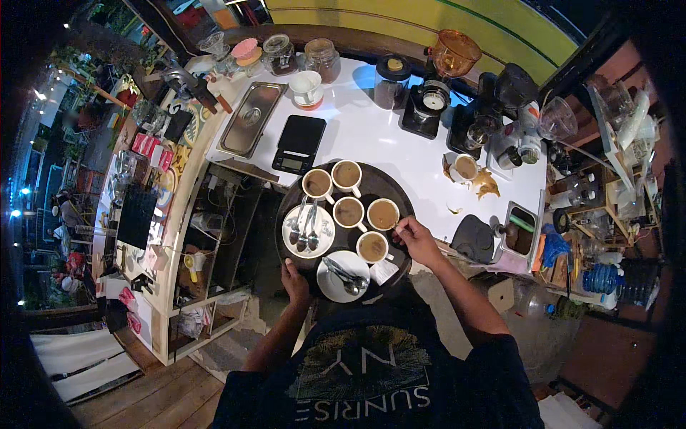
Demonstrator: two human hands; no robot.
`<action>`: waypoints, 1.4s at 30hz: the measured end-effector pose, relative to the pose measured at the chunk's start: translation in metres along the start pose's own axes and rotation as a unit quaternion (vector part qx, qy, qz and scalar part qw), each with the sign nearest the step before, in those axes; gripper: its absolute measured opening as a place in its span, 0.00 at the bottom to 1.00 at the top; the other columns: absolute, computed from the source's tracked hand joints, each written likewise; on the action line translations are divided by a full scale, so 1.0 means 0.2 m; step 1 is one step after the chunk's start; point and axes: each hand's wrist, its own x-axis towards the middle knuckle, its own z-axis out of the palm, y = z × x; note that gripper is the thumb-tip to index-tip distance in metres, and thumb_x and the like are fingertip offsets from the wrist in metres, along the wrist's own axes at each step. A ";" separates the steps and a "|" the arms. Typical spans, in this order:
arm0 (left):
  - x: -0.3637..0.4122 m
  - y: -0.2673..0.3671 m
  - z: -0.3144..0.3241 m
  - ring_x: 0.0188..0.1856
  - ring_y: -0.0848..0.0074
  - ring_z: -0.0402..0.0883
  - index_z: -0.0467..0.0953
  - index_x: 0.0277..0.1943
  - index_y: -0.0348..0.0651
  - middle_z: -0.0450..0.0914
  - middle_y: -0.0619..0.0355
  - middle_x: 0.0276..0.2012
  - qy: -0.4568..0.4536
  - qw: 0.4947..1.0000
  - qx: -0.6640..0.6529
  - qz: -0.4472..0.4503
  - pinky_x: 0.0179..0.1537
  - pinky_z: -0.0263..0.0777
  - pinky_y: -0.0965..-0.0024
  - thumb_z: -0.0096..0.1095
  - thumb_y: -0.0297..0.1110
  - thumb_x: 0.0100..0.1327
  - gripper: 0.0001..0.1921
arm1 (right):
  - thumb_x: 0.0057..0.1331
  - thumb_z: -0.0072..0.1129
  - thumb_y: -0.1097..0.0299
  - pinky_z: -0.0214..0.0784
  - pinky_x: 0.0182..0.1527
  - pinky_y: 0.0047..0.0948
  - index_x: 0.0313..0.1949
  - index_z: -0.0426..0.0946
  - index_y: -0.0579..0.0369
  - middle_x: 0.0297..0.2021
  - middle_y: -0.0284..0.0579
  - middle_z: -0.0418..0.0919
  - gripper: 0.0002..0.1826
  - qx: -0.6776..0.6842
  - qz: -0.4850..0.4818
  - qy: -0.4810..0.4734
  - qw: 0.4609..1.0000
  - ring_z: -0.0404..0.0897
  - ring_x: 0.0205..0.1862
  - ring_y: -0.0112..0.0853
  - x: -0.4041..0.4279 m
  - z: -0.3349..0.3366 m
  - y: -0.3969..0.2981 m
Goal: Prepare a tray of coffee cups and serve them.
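A round dark tray is in front of me, partly over the counter's edge. My left hand grips its near left rim, fingers mostly hidden beneath. On the tray stand several white cups of brown drink, a saucer with metal spoons at the left, and a white saucer with more spoons at the near side. A folded white paper lies near the right rim. My right hand pinches the handle of the rightmost cup.
On the white counter are a black scale, a steel tray, glass jars and coffee grinders. Another cup stands by a brown spill. A metal bin is set at the right end.
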 end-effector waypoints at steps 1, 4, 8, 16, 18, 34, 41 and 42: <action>0.00 -0.01 0.00 0.56 0.63 0.80 0.73 0.65 0.26 0.82 0.42 0.57 0.000 1.000 0.016 0.006 0.60 0.73 0.61 0.46 0.50 0.83 0.29 | 0.79 0.57 0.67 0.74 0.39 0.30 0.45 0.72 0.53 0.33 0.39 0.81 0.05 0.000 0.006 0.003 1.000 0.79 0.35 0.26 0.00 0.00 0.01; 0.01 -0.02 -0.01 0.53 0.67 0.82 0.73 0.64 0.31 0.82 0.47 0.56 -0.015 1.000 -0.026 -0.008 0.58 0.75 0.62 0.46 0.49 0.84 0.26 | 0.78 0.58 0.65 0.73 0.39 0.32 0.45 0.72 0.54 0.31 0.40 0.79 0.08 -0.020 0.015 0.010 1.000 0.76 0.32 0.27 0.01 0.01 0.04; 0.01 -0.03 -0.01 0.56 0.63 0.80 0.72 0.66 0.25 0.81 0.43 0.59 0.004 1.000 0.007 -0.008 0.60 0.73 0.62 0.45 0.49 0.84 0.29 | 0.78 0.59 0.63 0.71 0.38 0.33 0.45 0.72 0.54 0.30 0.41 0.79 0.09 -0.099 -0.023 0.028 0.994 0.75 0.31 0.28 -0.02 0.01 0.01; -0.02 0.06 0.02 0.55 0.62 0.79 0.71 0.66 0.24 0.80 0.40 0.58 0.000 1.000 0.029 -0.008 0.60 0.72 0.61 0.45 0.52 0.84 0.32 | 0.78 0.59 0.64 0.73 0.36 0.32 0.50 0.73 0.55 0.30 0.44 0.80 0.10 -0.141 -0.029 0.045 0.989 0.78 0.30 0.27 -0.06 0.01 -0.06; -0.04 0.08 0.02 0.56 0.60 0.79 0.70 0.67 0.23 0.80 0.38 0.59 0.001 0.995 0.096 0.011 0.61 0.72 0.60 0.45 0.53 0.84 0.33 | 0.77 0.60 0.65 0.73 0.34 0.33 0.50 0.74 0.56 0.29 0.46 0.81 0.10 -0.139 -0.061 0.076 0.985 0.79 0.29 0.30 -0.07 0.01 -0.06; 0.02 -0.01 -0.01 0.51 0.62 0.80 0.74 0.62 0.22 0.83 0.40 0.53 0.026 0.997 0.072 -0.001 0.56 0.74 0.61 0.47 0.55 0.82 0.33 | 0.78 0.58 0.57 0.77 0.31 0.40 0.43 0.75 0.65 0.26 0.49 0.84 0.19 -0.167 0.054 0.139 0.975 0.87 0.28 0.37 -0.39 -0.12 0.19; -0.04 0.06 0.05 0.47 0.69 0.77 0.77 0.58 0.27 0.83 0.49 0.49 0.024 0.999 0.044 -0.010 0.53 0.72 0.64 0.46 0.49 0.84 0.27 | 0.77 0.59 0.67 0.75 0.20 0.30 0.52 0.68 0.63 0.31 0.47 0.81 0.14 0.013 0.162 0.088 0.983 0.84 0.21 0.30 -0.41 0.05 0.13; -0.05 0.07 0.05 0.47 0.69 0.77 0.77 0.58 0.27 0.83 0.49 0.49 0.025 0.999 0.049 -0.003 0.53 0.72 0.64 0.46 0.49 0.84 0.26 | 0.77 0.59 0.69 0.75 0.20 0.30 0.52 0.68 0.63 0.31 0.47 0.81 0.13 0.045 0.177 0.098 0.978 0.83 0.21 0.30 -0.41 0.06 0.13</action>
